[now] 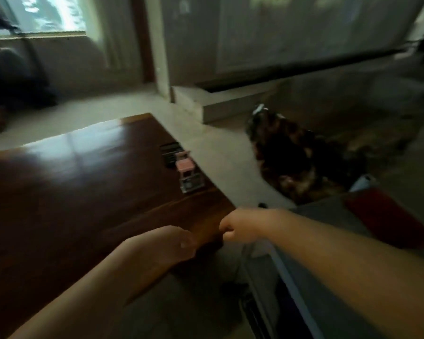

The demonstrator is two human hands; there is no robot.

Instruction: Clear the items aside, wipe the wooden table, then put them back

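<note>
so the whole view is pretty blurry and dim, but the wooden table is filling the left half of the shot, glossy dark brown with window light glaring off it up around 10 o'clock. Over by the table's right edge, roughly 1 o'clock from the hands, a small pink item is sitting between a dark flat thing just behind it and a clear little box just in front, all three looking like they're touching or nearly so, can't tell exactly with the blur. The left hand is hanging over the near right corner of the table, fingers curled in loosely with a thumbnail showing, and I can't tell if it's gripping anything. The right hand is sitting at about 3 o'clock from the left one, just beside it at the table corner, fingers folded into a loose fist, nothing visible inside it, so again can't tell if it's pinching something. Both forearms are coming in bare from the bottom of the frame. Off the table at 2 o'clock a dark mottled heap is lying on the pale floor, too smeared to identify, and something red is poking in at 3 o'clock
</note>
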